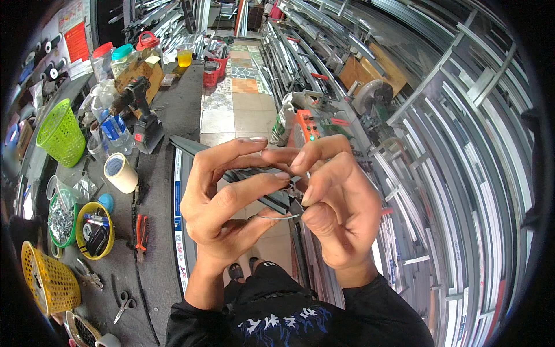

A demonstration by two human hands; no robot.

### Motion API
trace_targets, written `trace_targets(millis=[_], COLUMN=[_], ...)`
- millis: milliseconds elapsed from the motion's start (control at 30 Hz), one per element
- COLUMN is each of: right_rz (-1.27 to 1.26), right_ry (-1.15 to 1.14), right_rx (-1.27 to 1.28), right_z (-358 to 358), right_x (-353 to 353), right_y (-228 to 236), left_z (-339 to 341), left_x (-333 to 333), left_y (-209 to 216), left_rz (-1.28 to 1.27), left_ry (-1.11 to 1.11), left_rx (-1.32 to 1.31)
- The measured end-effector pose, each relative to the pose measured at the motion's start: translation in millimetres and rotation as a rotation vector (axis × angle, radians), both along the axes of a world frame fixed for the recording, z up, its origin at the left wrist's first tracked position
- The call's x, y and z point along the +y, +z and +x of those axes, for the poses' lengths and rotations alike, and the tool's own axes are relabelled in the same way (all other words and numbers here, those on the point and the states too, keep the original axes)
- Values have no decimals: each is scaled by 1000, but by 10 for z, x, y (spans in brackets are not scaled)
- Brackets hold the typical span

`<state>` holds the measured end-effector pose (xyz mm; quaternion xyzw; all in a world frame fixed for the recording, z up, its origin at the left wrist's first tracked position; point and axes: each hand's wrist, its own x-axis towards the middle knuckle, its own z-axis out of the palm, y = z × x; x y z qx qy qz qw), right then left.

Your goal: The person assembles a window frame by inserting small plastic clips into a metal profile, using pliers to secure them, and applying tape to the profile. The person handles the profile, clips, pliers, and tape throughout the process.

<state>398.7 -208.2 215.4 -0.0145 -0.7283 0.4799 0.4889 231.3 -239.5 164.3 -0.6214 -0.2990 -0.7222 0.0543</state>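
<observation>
A dark grey, long metal profile (pixel 276 200) slants from the upper left toward my body, its near end between my two hands. My left hand (pixel 217 205) is closed around it, fingers over the top and thumb underneath. At that near end, my right hand (pixel 346 214) has its fingertips and thumb pinched together. A small metallic bit shows by the right fingertips, too hidden to name. Below the profile end, a thin pale strip (pixel 277 217) runs between the left thumb and the right thumb. Part of the profile lies hidden behind my left fingers.
On the dark workbench (pixel 167 289) at left are a cordless drill (pixel 136 110), red-handled pliers (pixel 141 234), scissors (pixel 124 305), a roll of tape (pixel 121 172) and several baskets, including a green one (pixel 62 134). Metal profiles (pixel 462 231) fill the right-hand racks. A tiled aisle (pixel 245 107) runs ahead.
</observation>
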Motion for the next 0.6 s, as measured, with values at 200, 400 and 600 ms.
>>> trace_targets(millis=[200,400,600], right_rz=[-20,3,44], right_ry=[-5,-125,-144], right_rx=[-25,-84,-100], right_z=[-27,-2,7], right_x=[-50,-135,-171], right_y=[-9,-25,-41], left_z=[-9,0,13], left_x=[25,-65,-81], left_y=[-33,-37,-50], left_rz=[27,-45,-19], left_ry=[-44,-50,-77], left_rx=[-18,5,40])
